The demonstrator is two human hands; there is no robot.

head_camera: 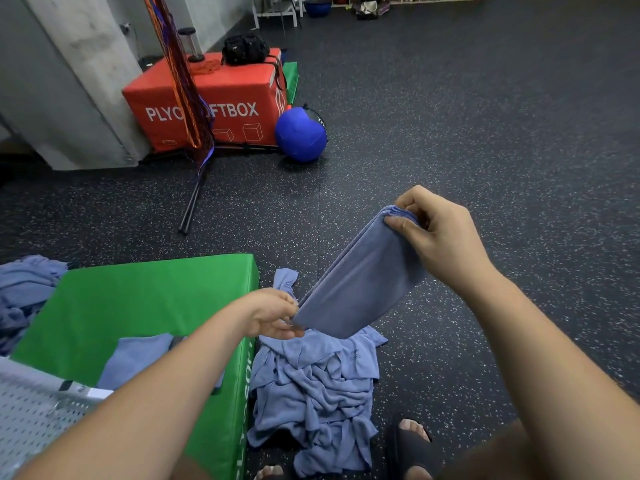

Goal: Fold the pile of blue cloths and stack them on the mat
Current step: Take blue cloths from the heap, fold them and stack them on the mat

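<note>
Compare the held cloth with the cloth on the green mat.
The held cloth hangs in the air, pinched by left hand and right hand; the mat cloth lies flat on the green mat. An arm hides part of the mat cloth, not the held cloth. Both are blue.

Head-worn wide camera looks forward and steeply down.

We saw a red soft box point(207, 98) with white lettering standing by a concrete pillar point(69, 81), a black bag point(245, 49) on its top and a blue ball point(300, 135) just beside it on the speckled dark floor point(450, 116). Orange and purple cords point(183, 81) hung before it. At lower left we noted a perforated metal panel point(31, 410).
</note>
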